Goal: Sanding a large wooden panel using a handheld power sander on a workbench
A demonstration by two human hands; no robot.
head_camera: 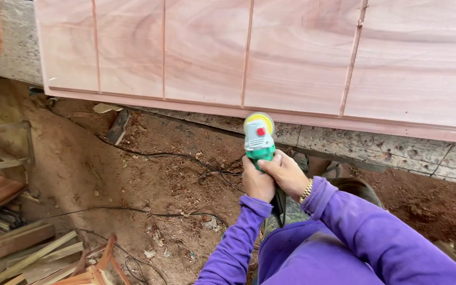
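Purple sleeves nearest. Left hand [257, 182] and right hand [287, 173], fingers [270, 159] closed around one green grinder [259, 141]. Long axis runs away from the person, yellow disc [258, 120] end pointing at the lower edge of the pink wood panel [270, 53], just below it. Four grooves cross the panel. Open dirt floor [106, 169] left; cables trail there.

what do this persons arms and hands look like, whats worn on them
Both arms are covered by long purple sleeves with ribbed cuffs ending at the wrists. The left hand and right hand are bare, with no gloves. A gold-coloured link bracelet sits on the right wrist.
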